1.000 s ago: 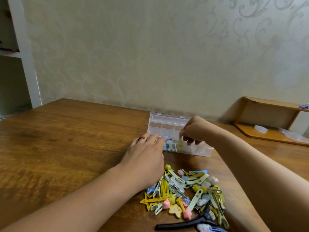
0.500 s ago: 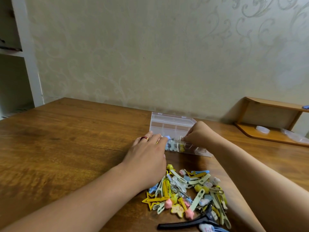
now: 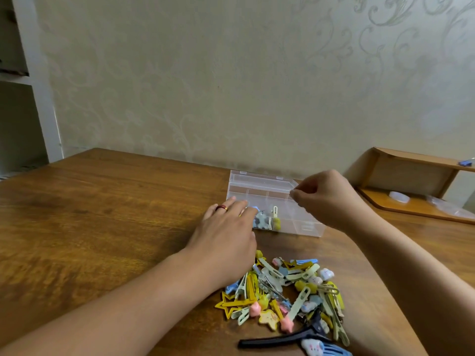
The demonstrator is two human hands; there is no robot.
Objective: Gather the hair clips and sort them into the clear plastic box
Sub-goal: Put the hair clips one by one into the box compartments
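Our left hand (image 3: 226, 235) lies flat on the tabletop (image 3: 102, 214), fingers straight, a ring (image 3: 221, 208) on one finger, its fingertips touching the near-left corner of the box (image 3: 259, 188). The box stands open, lid raised at the back — a few clips (image 3: 270, 219) sit in its front-left compartment. Our right hand (image 3: 326, 199) hovers over the box's right side, thumb and forefinger pinched together; we cannot tell whether they hold anything. Nearer us, a pile (image 3: 288, 291) of colourful clips lies loose, a long black clip (image 3: 280, 340) at its near edge. Far right — a wooden shelf (image 3: 411, 176).
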